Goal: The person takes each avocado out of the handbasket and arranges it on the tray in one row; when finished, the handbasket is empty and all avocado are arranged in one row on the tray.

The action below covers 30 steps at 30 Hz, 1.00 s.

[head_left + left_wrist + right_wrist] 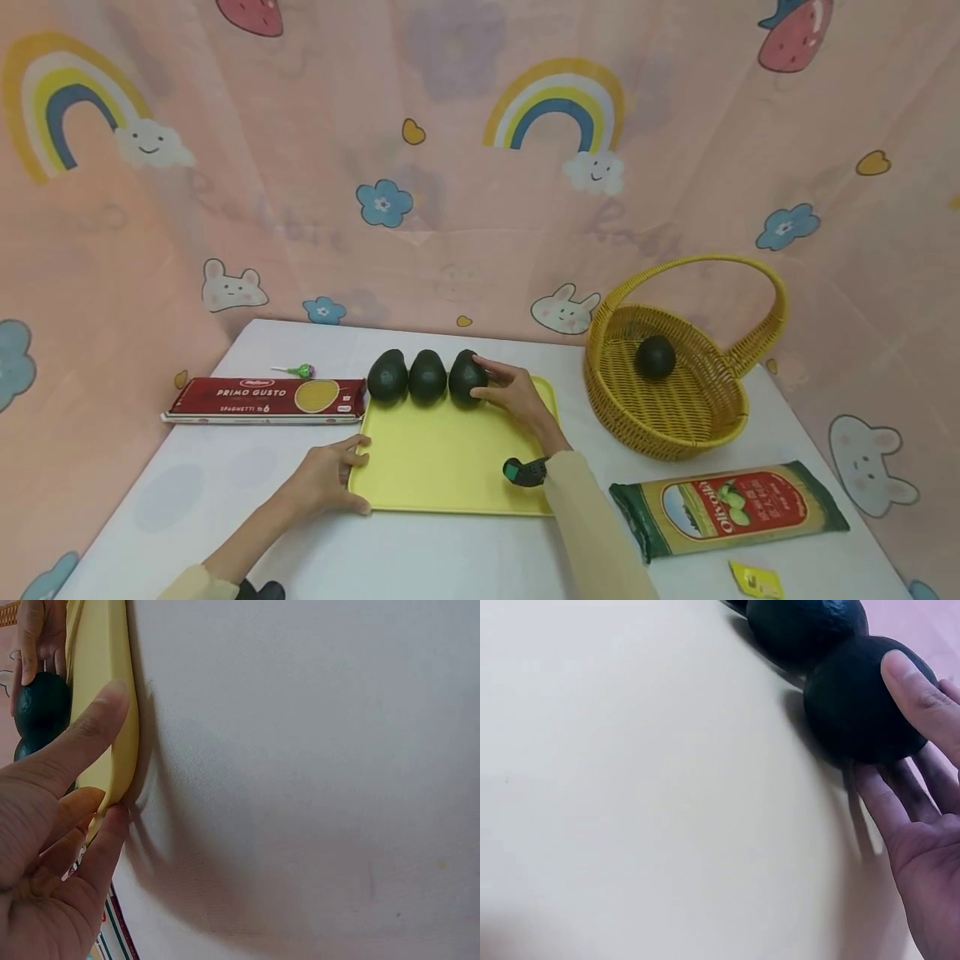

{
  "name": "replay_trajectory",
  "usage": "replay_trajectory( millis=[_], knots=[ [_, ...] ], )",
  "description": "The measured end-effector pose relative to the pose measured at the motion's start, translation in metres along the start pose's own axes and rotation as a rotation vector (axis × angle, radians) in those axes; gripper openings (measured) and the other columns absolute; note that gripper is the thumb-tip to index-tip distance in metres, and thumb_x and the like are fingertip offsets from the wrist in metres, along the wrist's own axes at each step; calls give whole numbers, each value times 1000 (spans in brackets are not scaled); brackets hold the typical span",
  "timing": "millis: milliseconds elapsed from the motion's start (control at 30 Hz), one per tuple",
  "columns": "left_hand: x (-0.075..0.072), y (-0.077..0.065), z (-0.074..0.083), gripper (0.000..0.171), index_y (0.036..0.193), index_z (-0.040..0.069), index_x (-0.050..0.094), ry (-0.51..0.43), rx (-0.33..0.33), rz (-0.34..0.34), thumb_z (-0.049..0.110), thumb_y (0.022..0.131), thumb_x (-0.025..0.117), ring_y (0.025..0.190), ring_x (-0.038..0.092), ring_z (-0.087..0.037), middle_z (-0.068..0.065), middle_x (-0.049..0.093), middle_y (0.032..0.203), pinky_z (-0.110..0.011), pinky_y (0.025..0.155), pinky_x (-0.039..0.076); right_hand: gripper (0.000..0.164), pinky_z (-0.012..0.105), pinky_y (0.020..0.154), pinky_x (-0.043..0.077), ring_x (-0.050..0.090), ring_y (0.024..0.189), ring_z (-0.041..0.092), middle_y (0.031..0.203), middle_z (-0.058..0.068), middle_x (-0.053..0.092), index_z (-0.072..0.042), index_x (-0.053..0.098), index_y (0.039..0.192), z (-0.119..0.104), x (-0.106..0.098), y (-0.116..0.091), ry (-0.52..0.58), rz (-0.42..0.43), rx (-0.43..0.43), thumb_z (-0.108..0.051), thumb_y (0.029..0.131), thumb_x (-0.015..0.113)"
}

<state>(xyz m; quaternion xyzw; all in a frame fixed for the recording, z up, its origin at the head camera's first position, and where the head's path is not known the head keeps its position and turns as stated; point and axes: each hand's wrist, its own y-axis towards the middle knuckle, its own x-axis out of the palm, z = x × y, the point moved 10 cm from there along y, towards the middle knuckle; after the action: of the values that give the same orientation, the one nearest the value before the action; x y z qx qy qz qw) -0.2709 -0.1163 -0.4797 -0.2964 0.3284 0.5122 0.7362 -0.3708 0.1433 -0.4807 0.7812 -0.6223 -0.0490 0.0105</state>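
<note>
A yellow tray [450, 467] lies on the white table. Three dark green avocados stand in a row along its back edge: a left one [387, 379], a middle one [427, 379] and a right one [464, 383]. My right hand [517, 400] holds the right avocado between thumb and fingers; in the right wrist view that avocado [855, 705] rests on the tray, close beside its neighbour [802, 630]. At the tray's front left corner my left hand [322, 477] grips the rim, and the left wrist view has the thumb [90, 727] lying along the tray's side [124, 735].
A yellow wicker basket [611, 417] with one dark round fruit [656, 357] stands at the back right. In front of it lie a green-ended pasta packet [735, 508] and a small yellow sachet [756, 580]. A red spaghetti pack [262, 398] and a green lollipop [303, 371] are left of the tray.
</note>
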Motion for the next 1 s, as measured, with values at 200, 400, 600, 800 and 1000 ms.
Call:
replay_trajectory(
  millis=[200, 400, 600, 800, 1000],
  knots=[
    [0, 0, 1, 72, 111, -8, 68, -8, 19, -7, 19, 50, 94, 92, 67, -18, -13, 56, 134, -29, 80, 56, 57, 19, 78, 53, 57, 117, 31, 135, 18, 54, -9, 53, 137, -2, 3, -3, -27, -23, 28, -4, 84, 73],
    [-1, -1, 7, 72, 109, -9, 68, 19, 72, -3, 20, 49, 95, 93, 67, -18, -13, 59, 131, -33, 84, 55, 58, 17, 78, 52, 52, 120, 40, 138, 24, 48, -2, 48, 139, -19, 8, -10, -2, -63, 35, 1, 85, 69],
    [-2, -3, 7, 73, 110, -10, 67, 19, 78, -8, 21, 50, 94, 91, 66, -16, -13, 59, 130, -31, 81, 56, 60, 16, 77, 51, 52, 120, 40, 139, 22, 48, -4, 47, 140, -12, 6, -7, -7, -68, 24, 1, 85, 70],
    [-2, -2, 8, 73, 110, -10, 66, 19, 90, -12, 21, 51, 94, 88, 67, -16, -14, 59, 130, -28, 78, 56, 60, 17, 75, 51, 57, 117, 30, 138, 15, 52, -13, 51, 140, 4, 0, -1, -53, -45, 18, -5, 84, 73],
    [-3, -3, 7, 72, 110, -11, 66, -12, 62, -9, 17, 50, 94, 93, 68, -21, -15, 58, 131, -30, 80, 56, 60, 20, 77, 52, 59, 115, 27, 137, 12, 54, -15, 52, 139, 3, -5, -2, -67, -33, 11, -8, 83, 74]
  ],
)
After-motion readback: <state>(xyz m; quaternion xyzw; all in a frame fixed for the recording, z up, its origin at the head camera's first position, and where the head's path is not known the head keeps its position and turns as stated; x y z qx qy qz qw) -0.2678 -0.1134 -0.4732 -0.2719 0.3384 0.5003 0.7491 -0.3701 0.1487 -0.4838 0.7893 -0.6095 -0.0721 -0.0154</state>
